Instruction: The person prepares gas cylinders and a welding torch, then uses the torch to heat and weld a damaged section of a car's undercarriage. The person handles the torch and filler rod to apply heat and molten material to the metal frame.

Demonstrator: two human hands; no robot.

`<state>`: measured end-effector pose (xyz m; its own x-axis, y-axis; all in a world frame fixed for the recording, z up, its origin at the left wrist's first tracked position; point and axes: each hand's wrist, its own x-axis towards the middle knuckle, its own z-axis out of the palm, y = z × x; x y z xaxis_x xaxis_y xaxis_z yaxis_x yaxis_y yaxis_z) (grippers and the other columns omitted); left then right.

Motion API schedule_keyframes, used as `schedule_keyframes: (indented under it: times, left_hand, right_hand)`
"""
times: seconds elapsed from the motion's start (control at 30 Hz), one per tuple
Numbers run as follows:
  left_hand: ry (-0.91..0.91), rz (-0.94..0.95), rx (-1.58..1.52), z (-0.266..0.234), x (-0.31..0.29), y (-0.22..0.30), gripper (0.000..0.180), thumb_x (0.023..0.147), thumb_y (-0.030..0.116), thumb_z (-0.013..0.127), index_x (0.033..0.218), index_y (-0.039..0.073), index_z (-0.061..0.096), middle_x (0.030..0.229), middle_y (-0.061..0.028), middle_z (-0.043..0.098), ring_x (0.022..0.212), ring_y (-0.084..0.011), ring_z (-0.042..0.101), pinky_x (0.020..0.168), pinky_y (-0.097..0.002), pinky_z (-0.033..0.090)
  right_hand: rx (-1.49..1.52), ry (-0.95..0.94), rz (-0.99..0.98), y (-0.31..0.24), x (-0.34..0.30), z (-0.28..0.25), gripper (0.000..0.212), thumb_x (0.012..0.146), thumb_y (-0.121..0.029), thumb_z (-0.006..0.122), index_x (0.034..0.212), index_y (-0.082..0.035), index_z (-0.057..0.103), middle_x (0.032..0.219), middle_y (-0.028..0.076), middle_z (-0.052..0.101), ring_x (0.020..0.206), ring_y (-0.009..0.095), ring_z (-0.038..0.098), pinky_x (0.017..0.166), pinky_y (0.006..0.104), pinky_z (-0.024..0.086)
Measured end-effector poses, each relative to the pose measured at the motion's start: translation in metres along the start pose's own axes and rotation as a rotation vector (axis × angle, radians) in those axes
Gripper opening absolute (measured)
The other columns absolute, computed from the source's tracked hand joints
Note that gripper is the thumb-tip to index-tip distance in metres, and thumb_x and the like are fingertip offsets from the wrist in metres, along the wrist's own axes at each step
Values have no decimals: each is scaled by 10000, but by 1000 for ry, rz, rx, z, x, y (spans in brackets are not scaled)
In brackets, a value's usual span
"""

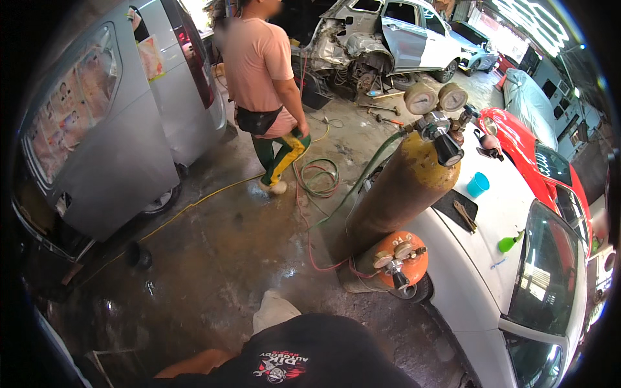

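Neither of my hands shows in the picture. Part of my bare left arm [199, 363] appears at the lower edge, beside my black shirt [304, 352]. Ahead of me and to the right stands a tall, worn gas cylinder [394, 187] with a yellow top and two round pressure gauges [435, 98]. Close beside it is a shorter cylinder [414, 258] with an orange top and its own gauges. A red hose and a green hose [315, 178] run from the cylinders and lie coiled on the floor.
A grey van [123, 129] with paper-masked windows stands at left. A person in a pink shirt [255, 58] is beside it. At right is a white car [466, 258] with a blue cup [478, 185] and green spray bottle [508, 243] on its hood. A stripped car [381, 39] stands behind.
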<state>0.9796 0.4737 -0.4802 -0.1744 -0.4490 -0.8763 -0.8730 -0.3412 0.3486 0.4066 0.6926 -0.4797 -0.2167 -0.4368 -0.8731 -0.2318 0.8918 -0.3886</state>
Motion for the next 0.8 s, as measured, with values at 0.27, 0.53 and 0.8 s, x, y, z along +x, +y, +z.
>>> schedule_keyframes:
  times: [0.27,0.53,0.8]
  left_hand:
    - [69,-15,-128,-108,33,-31,481,925,424,762,1225,48,766,1089,-171,778,989,-275,759,881,-467,563]
    - [144,-31,-196,-235,55,-64,469,919,415,765,1210,47,768,1065,-176,775,970,-273,760,870,-459,562]
    - [142,21,-193,-306,110,-16,457,913,407,768,1194,47,770,1040,-181,772,952,-270,762,858,-451,561]
  right_hand:
    - [-13,-253,22,-49,-13,43,754,858,-311,796,1485,30,553,1471,185,627,1279,306,599,1113,450,453]
    - [-1,-573,9,-96,-37,82,725,861,-305,788,1466,35,579,1460,165,647,1258,282,615,1100,441,463]
    - [-34,-758,-143,-194,30,84,697,865,-300,779,1448,40,606,1449,144,668,1237,258,632,1088,431,473]
